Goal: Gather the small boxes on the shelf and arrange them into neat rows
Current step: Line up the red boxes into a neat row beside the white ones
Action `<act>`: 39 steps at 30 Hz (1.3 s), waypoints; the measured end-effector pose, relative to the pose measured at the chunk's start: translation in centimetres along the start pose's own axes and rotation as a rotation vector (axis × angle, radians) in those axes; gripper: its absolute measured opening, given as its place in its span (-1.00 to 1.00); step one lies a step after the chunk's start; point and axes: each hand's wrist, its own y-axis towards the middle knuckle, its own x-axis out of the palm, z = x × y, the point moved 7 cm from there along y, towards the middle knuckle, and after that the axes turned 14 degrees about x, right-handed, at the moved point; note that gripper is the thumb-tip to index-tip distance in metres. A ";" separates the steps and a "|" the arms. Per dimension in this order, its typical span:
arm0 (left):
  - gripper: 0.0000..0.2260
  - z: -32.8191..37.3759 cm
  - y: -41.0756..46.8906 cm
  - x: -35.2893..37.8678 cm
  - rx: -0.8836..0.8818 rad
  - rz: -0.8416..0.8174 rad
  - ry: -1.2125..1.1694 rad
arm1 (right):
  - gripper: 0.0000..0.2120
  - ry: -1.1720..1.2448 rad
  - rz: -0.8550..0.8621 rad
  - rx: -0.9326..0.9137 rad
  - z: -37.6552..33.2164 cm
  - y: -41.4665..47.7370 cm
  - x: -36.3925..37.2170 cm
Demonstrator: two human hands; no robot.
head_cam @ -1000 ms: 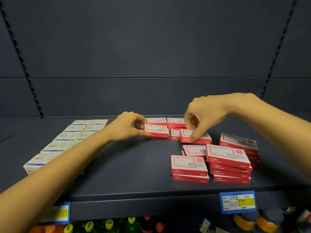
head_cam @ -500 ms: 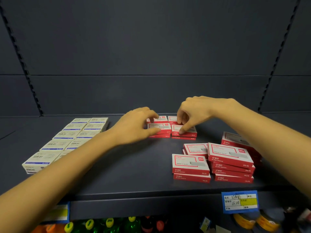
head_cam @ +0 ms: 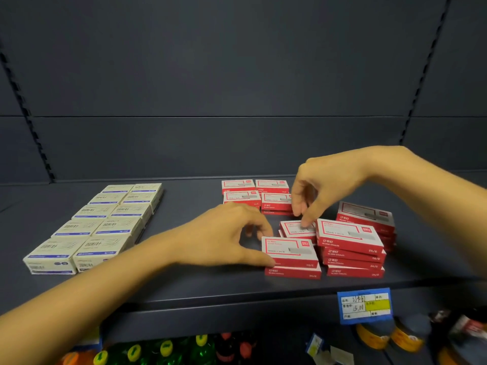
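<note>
Red boxes [head_cam: 238, 185] lie half sorted on the shelf [head_cam: 205, 283]: a squared block at the back, loose stacks [head_cam: 347, 238] waiting in front; our left hand [head_cam: 224, 233] pinches the front box [head_cam: 288, 250], our right hand [head_cam: 324, 185] curls onto another, grip unclear to us.

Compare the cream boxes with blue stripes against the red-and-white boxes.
The cream boxes with blue stripes sit in two tidy columns; the red-and-white boxes are partly in loose, skewed stacks. No hand touches the cream boxes; the left hand and right hand are at the red-and-white boxes. Both kinds are small flat cartons.
</note>
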 end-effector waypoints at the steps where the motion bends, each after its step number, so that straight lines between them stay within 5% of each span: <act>1: -0.72 -0.1 -0.1 -0.2 -0.002 0.004 0.023 | -0.74 -0.013 -0.017 0.016 -0.1 0.1 0.0; 5: -0.69 -0.7 -1.2 -2.3 -0.038 0.058 0.037 | -0.85 -0.048 -0.122 0.061 -0.7 0.7 0.4; 10: -0.66 -3.6 -2.5 -5.0 -0.176 0.149 0.056 | -0.71 -0.161 -0.149 0.113 -1.5 1.7 1.0; 21: -0.68 -9.0 -2.6 -1.7 -0.331 0.035 0.018 | -0.71 -0.319 0.268 0.042 -2.7 2.4 -1.7; 29: -0.62 -8.9 -3.0 -2.5 -0.338 0.190 0.174 | -0.64 -0.354 0.299 0.015 -3.3 4.1 -0.8; 33: -0.62 -5.3 -2.4 -2.8 -0.204 0.354 0.176 | -0.62 -0.369 0.306 0.028 -3.0 3.7 -0.9; 39: -0.54 -1.4 -1.0 1.0 -0.086 0.084 0.038 | -0.54 -0.351 0.342 0.007 -2.4 2.7 -1.3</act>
